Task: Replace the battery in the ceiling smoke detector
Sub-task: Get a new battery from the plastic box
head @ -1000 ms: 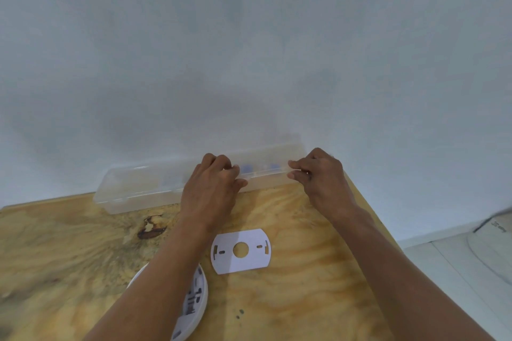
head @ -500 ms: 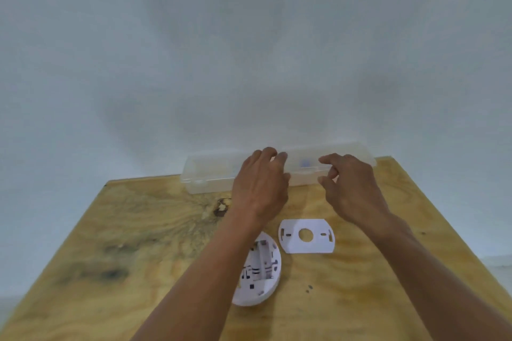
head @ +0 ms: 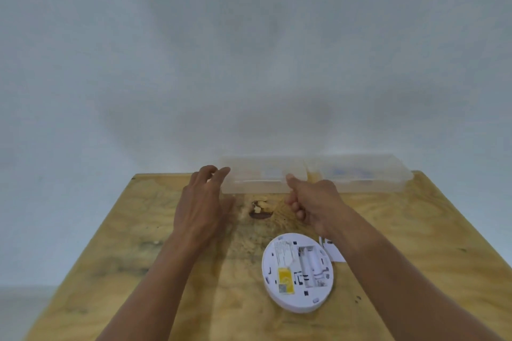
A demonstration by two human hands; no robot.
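No words or numbers can be read. Small print on the smoke detector point(head: 297, 271) and its yellow sticker point(head: 285, 281) is too blurred.

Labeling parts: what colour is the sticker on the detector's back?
Yellow sticker on the white detector, head view.

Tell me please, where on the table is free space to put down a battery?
Free: the table left of the left arm, and the near-right corner beside the smoke detector. Crowded: the far edge, where both hands meet the clear plastic box.
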